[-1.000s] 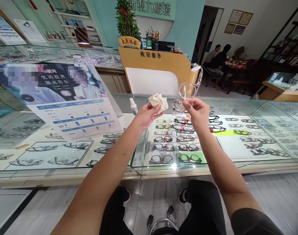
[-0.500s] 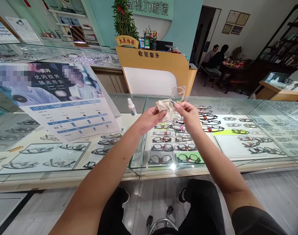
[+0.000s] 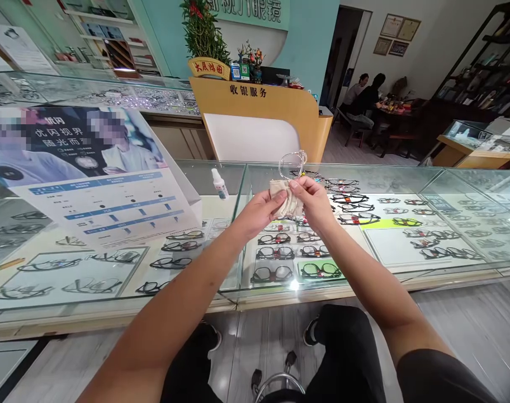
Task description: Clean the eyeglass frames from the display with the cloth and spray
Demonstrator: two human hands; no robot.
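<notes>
Clear-framed glasses are held up above the glass display counter, one round rim standing upright. A beige cloth is bunched around their lower part, hiding the other lens. My left hand pinches the cloth, thumb on top. With thumb and fingers closed, my right hand grips the glasses near the middle of the frame, beside the cloth. A small white spray bottle stands on the glass to the left of my hands.
A large printed sign stands on the counter at left. Under the glass lie rows of glasses. Beyond is a wooden cashier desk. Two people sit at a table at the back right. A stool base is below me.
The view has shifted slightly. The cloth now sits more upright and wraps the lower part of the glasses, and the upright rim has tilted a little. Both hands keep their hold.
</notes>
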